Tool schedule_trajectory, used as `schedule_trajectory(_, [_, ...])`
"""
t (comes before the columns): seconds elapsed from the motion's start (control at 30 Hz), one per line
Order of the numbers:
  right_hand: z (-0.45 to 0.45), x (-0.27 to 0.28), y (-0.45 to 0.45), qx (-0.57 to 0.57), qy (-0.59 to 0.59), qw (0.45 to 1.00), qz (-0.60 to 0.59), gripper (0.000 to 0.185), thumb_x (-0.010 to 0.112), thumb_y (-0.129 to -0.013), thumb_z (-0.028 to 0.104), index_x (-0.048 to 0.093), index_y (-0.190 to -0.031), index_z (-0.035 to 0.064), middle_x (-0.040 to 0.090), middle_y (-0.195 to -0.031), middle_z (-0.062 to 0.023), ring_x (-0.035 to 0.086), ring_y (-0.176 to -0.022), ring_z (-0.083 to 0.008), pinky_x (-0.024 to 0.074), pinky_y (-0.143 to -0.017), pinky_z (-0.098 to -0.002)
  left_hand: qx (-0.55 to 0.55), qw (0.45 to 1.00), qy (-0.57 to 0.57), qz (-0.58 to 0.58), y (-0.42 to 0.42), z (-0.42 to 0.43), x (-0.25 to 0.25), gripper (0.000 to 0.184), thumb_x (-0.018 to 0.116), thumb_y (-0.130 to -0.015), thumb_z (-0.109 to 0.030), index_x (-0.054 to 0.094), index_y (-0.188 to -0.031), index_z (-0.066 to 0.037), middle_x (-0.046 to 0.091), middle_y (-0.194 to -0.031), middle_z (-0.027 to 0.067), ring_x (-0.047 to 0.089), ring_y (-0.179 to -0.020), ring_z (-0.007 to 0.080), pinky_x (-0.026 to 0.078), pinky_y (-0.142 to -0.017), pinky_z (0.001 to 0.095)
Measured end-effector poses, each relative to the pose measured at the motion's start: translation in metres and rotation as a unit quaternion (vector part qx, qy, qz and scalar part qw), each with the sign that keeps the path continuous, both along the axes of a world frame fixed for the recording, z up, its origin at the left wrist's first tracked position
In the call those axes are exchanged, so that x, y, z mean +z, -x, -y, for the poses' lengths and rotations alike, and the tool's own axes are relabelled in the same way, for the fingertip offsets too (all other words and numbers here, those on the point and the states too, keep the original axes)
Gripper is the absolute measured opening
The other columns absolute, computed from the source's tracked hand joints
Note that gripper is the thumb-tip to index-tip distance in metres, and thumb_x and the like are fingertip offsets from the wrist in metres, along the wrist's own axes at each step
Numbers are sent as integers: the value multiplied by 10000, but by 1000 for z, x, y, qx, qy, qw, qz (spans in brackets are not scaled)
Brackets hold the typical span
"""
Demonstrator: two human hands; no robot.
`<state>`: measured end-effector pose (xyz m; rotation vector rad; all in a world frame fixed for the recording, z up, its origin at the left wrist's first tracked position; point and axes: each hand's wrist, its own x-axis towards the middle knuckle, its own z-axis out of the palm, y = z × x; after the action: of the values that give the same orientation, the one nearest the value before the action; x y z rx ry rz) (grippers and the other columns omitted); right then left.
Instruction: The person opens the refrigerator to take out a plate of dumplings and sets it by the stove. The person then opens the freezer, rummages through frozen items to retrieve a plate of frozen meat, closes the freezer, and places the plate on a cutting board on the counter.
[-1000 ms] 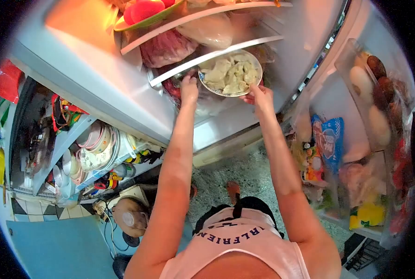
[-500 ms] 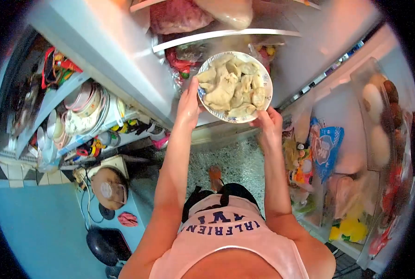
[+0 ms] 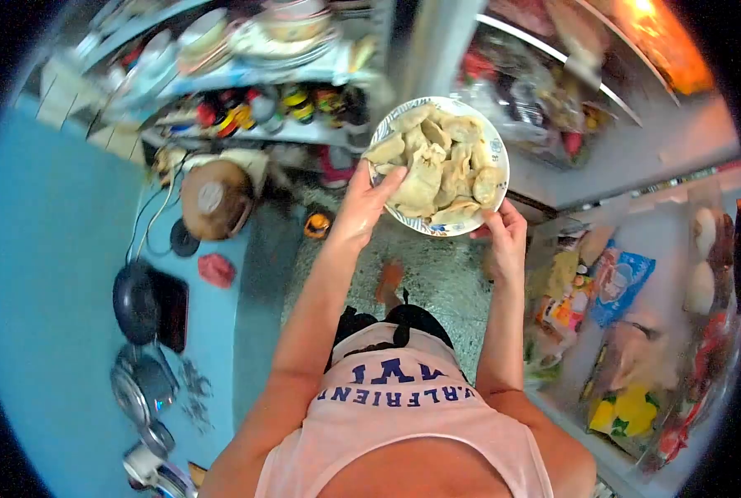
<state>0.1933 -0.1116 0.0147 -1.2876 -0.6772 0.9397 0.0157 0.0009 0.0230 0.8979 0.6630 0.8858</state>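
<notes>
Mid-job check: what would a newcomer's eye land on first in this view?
First, the plate of dumplings, upper centre, held between the left hand and the right hand. Next, the orange glow at top right, inside the open fridge. Then the bright yellow packet in its door, lower right.

Two hands [image 3: 365, 203] [image 3: 507, 234], one plate [image 3: 496, 143]

Light-blue countertop [image 3: 223, 336] carrying brown lidded pot [image 3: 212, 199], pink cloth [image 3: 217, 270], black pan [image 3: 136, 303], upper shelf [image 3: 221, 81] with stacked bowls [image 3: 295, 26] and plates [image 3: 283, 54], lower shelf [image 3: 304, 134] with small containers [image 3: 298, 105]
</notes>
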Motion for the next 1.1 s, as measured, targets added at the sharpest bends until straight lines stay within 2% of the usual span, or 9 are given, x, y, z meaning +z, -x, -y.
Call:
schedule_trajectory(0.3, [16,-43,207,198,87,976,17,234,503,-802,119,564,-987,-10,619,-797,-39,537,-579,-68,439,-520,-185,198,967,154,-45,243,92,-27,363,544,-829,-222,435,-1147,-85,514,-1073,26,521,-966,137,469,-763,321])
schedule_trajectory(0.47, [45,-99,328,358,118,926,-16,234,509,-827,149,540,-1006,2,612,-860,-44,568,-656,-79,485,-567,-211,308,919,241,-56,377,174,-68,383,524,-820,-183,419,-1174,-82,511,-1074,53,520,-979,164,472,-766,366])
schedule_trajectory(0.6, [53,-144,405,460,168,872,-13,287,530,-818,238,545,-1008,22,610,-868,-60,589,-706,-116,491,-613,-244,394,870,296,2,449,222,-107,411,484,-839,-162,363,-1224,-87,475,-1132,82,510,-1009,214,463,-795,408])
schedule_trajectory(0.67, [51,-163,445,487,185,854,5,293,529,-819,255,548,-1005,29,604,-849,-43,583,-702,-118,489,-641,-251,412,863,292,23,488,232,-150,405,467,-845,-155,356,-1228,-80,469,-1143,92,502,-1021,227,457,-807,420])
schedule_trajectory(0.77, [27,-218,487,570,205,794,42,285,503,-844,188,515,-1069,13,590,-918,-35,568,-750,-111,481,-585,-256,455,829,324,30,519,229,-182,387,426,-860,-137,342,-1230,-63,444,-1179,125,472,-1060,271,433,-846,464])
schedule_trajectory(0.8, [21,-226,500,571,211,792,42,285,503,-844,188,515,-1069,13,590,-918,-35,568,-750,-111,481,-585,-256,453,823,333,77,536,228,-215,388,421,-862,-136,334,-1233,-64,422,-1200,131,455,-1077,285,424,-857,477])
schedule_trajectory(0.9, [8,-253,531,567,233,789,38,280,511,-834,198,538,-1026,-4,599,-867,-55,573,-695,-123,480,-585,-260,466,793,363,150,553,223,-238,416,411,-852,-125,310,-1252,-70,381,-1234,148,415,-1115,323,391,-894,507])
schedule_trajectory(0.97, [-5,-292,548,573,217,780,123,298,524,-826,224,542,-1012,-9,599,-825,-67,574,-674,-130,479,-591,-256,494,753,391,191,564,209,-251,434,397,-841,-117,300,-1261,-67,381,-1235,163,405,-1129,333,375,-909,513])
schedule_trajectory(1.1, [-10,-334,568,599,264,753,69,327,535,-819,231,518,-1053,3,599,-835,-76,582,-725,-146,484,-604,-266,468,762,407,187,588,204,-290,441,398,-830,-133,310,-1258,-69,382,-1234,177,391,-1143,342,357,-919,527])
